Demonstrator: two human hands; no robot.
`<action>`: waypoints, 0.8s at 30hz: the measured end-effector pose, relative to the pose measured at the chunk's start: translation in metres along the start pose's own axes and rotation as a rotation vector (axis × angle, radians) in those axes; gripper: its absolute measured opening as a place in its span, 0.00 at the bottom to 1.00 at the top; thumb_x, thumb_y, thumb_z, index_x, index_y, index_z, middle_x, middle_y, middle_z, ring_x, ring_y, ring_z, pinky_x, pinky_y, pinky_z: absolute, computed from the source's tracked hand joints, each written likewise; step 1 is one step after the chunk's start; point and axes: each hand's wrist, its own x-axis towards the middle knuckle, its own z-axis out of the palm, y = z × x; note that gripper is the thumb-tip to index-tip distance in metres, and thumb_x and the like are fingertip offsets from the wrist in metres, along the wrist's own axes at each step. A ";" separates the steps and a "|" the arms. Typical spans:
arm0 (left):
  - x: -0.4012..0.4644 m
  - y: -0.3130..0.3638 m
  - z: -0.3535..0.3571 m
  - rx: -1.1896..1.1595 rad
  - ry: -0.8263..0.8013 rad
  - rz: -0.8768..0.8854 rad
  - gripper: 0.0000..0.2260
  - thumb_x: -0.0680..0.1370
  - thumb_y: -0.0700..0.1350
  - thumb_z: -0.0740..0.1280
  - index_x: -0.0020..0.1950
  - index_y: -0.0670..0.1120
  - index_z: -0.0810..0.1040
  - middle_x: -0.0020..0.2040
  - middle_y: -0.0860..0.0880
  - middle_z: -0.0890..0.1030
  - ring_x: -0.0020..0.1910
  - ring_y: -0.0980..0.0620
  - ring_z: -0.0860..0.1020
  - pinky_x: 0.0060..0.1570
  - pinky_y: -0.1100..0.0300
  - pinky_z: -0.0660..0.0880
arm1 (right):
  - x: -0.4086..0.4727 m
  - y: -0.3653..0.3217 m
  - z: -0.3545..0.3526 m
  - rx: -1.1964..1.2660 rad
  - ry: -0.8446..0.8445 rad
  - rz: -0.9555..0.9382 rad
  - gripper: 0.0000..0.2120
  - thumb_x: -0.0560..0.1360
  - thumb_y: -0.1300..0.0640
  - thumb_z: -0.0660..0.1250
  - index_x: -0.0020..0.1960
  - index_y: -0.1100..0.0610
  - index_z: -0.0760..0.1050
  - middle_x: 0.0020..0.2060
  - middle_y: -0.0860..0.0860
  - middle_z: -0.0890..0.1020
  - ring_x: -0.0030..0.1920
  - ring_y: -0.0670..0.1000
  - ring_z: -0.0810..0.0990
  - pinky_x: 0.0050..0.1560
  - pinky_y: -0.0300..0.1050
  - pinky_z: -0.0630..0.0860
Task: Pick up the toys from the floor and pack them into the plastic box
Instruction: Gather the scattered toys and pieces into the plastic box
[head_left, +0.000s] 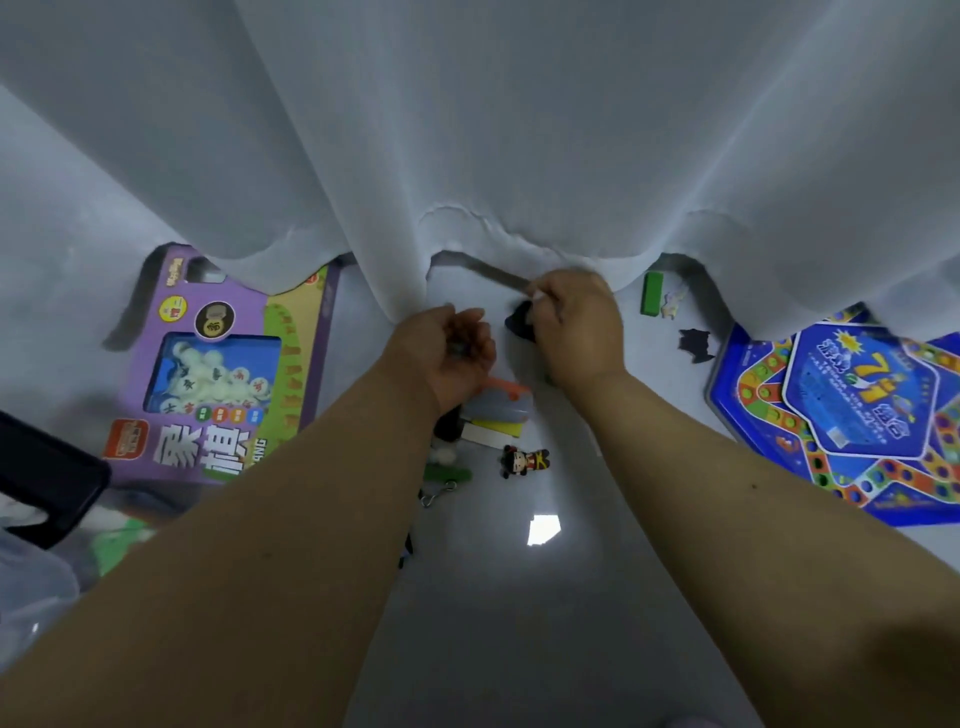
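My left hand (447, 353) is turned palm up and cupped, with what look like small dark pieces lying in it. My right hand (576, 327) pinches a small white piece (537, 296) at its fingertips, just above a black toy (519, 325) on the floor by the curtain hem. Below my left hand lies a small pile of toys (501, 415), orange, grey, white and yellow. A little doll figure (524, 461) lies beside it. The clear plastic box (31, 582) shows at the lower left edge, blurred.
A purple chess set box (218, 374) lies on the left and a blue board game (852, 410) on the right. A green block (652, 293), a small white figure (674, 303) and a black piece (696, 347) sit by the white curtain (519, 156). A keyring (439, 493) lies near my left forearm.
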 end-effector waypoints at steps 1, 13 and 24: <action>-0.002 -0.002 0.002 0.030 0.004 0.005 0.17 0.82 0.45 0.57 0.38 0.38 0.74 0.36 0.44 0.73 0.34 0.52 0.72 0.36 0.62 0.72 | -0.001 0.015 -0.009 -0.143 0.034 0.051 0.14 0.73 0.55 0.56 0.44 0.59 0.79 0.43 0.56 0.81 0.50 0.58 0.75 0.50 0.46 0.68; -0.025 -0.007 -0.007 0.090 -0.015 0.051 0.18 0.82 0.47 0.57 0.37 0.40 0.73 0.34 0.45 0.71 0.32 0.53 0.69 0.33 0.62 0.67 | 0.001 0.076 -0.020 -0.408 -0.363 0.159 0.41 0.69 0.34 0.35 0.76 0.53 0.56 0.76 0.56 0.57 0.76 0.60 0.52 0.76 0.58 0.48; -0.037 -0.006 -0.046 0.279 0.071 0.208 0.18 0.82 0.49 0.56 0.39 0.41 0.76 0.35 0.47 0.73 0.32 0.53 0.68 0.36 0.61 0.69 | -0.085 0.030 0.014 -0.354 -0.604 -0.253 0.26 0.80 0.44 0.46 0.77 0.49 0.54 0.77 0.50 0.54 0.77 0.54 0.48 0.76 0.49 0.42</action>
